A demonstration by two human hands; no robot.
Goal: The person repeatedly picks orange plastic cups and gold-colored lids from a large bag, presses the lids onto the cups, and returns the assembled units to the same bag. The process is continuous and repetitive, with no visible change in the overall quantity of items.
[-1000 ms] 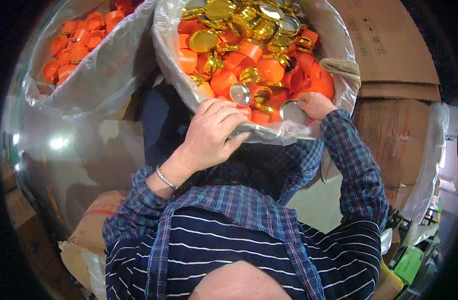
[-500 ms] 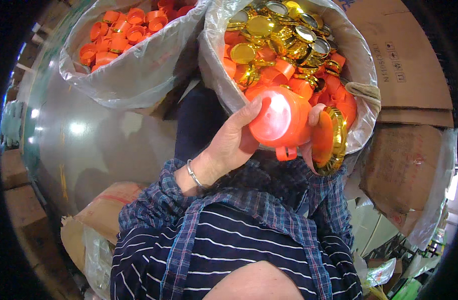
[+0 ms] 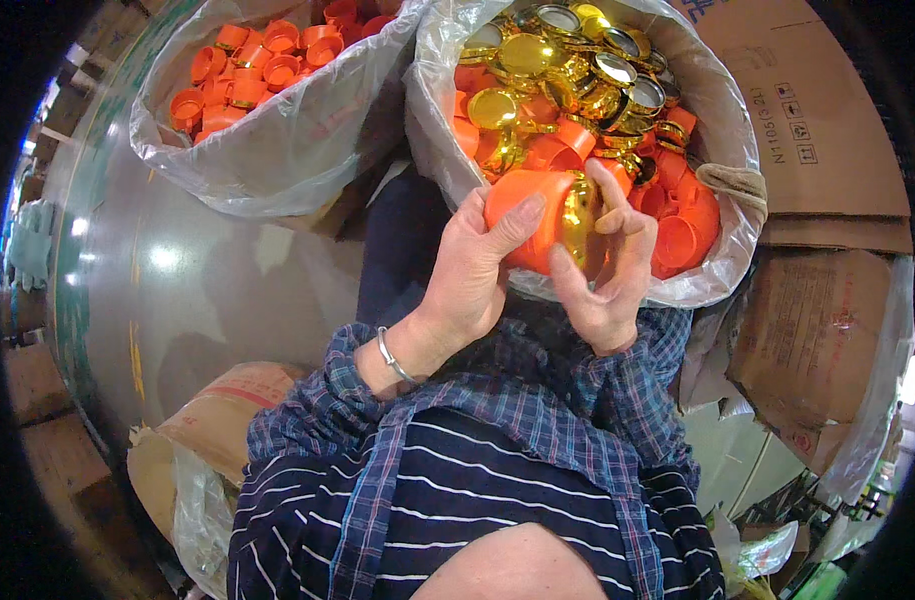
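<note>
My left hand (image 3: 465, 268), with a metal bangle at its wrist, grips an orange plastic cup-shaped part (image 3: 525, 190), thumb lying along its side. Against the right end of that part sits a shiny gold lid (image 3: 577, 215); whether it is fully seated cannot be told. My right hand (image 3: 617, 275) has its thumb and fingers around the gold lid's edge. Both hands are held over the near rim of a bag-lined container (image 3: 734, 130). Inside it lie many gold lids (image 3: 527, 55) and orange parts (image 3: 682, 230).
To the left stands another bag-lined container (image 3: 267, 170) holding orange caps (image 3: 282, 70). A folded cloth strip (image 3: 732, 185) hangs over the right container's rim. Cardboard (image 3: 817, 120) leans at the right, and a torn carton (image 3: 222, 400) lies at the lower left.
The orange part has turned so that its pale round face no longer shows. My right hand has brought the gold lid leftward, from beside the part to against its end.
</note>
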